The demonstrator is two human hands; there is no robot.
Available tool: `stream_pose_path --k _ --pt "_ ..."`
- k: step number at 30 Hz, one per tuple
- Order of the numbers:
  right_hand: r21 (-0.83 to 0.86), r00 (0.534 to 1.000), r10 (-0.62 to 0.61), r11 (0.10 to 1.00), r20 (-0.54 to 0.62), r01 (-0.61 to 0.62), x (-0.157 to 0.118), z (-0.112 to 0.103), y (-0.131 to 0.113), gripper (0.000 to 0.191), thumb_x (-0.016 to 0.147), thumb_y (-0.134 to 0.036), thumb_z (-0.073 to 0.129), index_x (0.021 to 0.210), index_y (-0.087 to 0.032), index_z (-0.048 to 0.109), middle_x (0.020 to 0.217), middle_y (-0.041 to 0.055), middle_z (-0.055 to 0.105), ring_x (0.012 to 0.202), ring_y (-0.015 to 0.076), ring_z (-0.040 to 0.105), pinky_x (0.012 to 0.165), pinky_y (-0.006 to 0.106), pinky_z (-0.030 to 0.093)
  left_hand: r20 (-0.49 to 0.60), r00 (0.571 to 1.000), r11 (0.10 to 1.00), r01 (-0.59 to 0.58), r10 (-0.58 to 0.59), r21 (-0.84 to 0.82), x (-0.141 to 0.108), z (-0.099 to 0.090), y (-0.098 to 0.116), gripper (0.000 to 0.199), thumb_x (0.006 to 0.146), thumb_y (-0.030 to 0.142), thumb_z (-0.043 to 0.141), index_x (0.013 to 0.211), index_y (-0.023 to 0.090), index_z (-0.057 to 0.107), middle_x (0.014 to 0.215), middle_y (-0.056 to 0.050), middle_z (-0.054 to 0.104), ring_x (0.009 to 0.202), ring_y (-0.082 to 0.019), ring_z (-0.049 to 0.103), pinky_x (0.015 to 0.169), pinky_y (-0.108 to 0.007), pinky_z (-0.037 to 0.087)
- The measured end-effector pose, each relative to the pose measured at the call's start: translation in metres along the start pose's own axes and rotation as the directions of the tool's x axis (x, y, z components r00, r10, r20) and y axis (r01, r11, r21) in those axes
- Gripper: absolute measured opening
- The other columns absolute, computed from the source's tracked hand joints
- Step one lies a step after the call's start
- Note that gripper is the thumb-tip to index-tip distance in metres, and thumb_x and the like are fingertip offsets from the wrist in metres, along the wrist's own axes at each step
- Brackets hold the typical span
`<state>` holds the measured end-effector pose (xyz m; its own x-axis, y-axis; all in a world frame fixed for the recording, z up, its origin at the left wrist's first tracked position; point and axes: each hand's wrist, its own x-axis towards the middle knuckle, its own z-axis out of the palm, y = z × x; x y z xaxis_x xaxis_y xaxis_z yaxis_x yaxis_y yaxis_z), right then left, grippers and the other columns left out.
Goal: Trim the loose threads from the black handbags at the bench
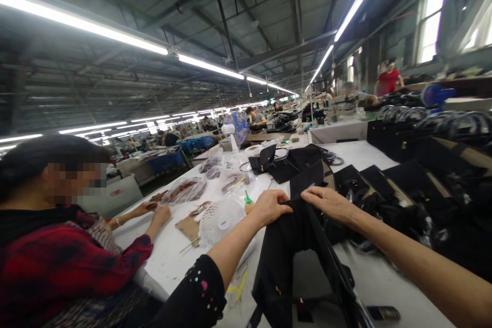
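Black bag (273, 261) right of the white fan (221, 221): bottom runs out of frame. Green-capped bottle (249, 205), just beside the fan: base hidden behind my left hand (271, 207). Can't make out what's in the plastic bags (185, 189) beyond the fan. Co-worker (73, 261) left of it: cut off at the edge, brown piece (152, 206) in their fingers too small to identify.

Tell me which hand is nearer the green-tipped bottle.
Left. In view, the left hand is just right of the green-tipped bottle; the right hand is farther right, past the left hand, at the black bag.
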<state>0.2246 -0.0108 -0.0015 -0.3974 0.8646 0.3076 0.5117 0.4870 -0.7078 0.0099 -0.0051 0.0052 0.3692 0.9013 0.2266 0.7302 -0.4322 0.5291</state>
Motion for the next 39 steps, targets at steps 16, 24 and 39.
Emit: stream_pose_path --k 16,24,39 --pt "0.358 0.974 0.180 0.908 0.135 -0.217 -0.060 -0.014 -0.007 0.061 0.070 -0.036 0.064 0.126 -0.017 0.049 0.120 0.0103 0.060 0.100 0.0214 0.059 0.084 0.032 0.047 -0.023 1.000 0.907 0.001 0.010 0.421 0.003 0.000 0.045 0.028 0.084 0.041 0.050 0.085 0.022 0.071 0.080 -0.004 0.070 0.078 -0.018 0.061 0.071 -0.026 0.042" --pt "-0.423 0.959 0.281 0.874 0.038 -0.240 -0.060 -0.034 -0.030 0.019 0.075 -0.026 0.048 0.068 -0.017 0.063 0.076 0.0098 0.068 0.076 0.0239 0.063 0.062 0.030 0.040 0.000 0.996 0.903 -0.081 0.090 0.422 0.010 0.010 0.062 0.032 0.080 0.048 0.054 0.082 0.020 0.070 0.078 -0.006 0.070 0.074 -0.021 0.062 0.066 -0.027 0.042" --pt "-0.635 0.955 0.294 0.733 -0.029 -0.245 -0.033 -0.029 -0.021 0.037 0.083 -0.035 0.040 0.085 -0.016 0.072 0.091 0.0182 0.069 0.087 0.0306 0.064 0.072 0.039 0.046 -0.013 0.995 0.849 -0.076 0.097 0.524 0.023 0.024 0.064 0.031 0.083 0.039 0.050 0.081 0.018 0.072 0.080 -0.010 0.069 0.080 -0.024 0.063 0.072 -0.031 0.044"
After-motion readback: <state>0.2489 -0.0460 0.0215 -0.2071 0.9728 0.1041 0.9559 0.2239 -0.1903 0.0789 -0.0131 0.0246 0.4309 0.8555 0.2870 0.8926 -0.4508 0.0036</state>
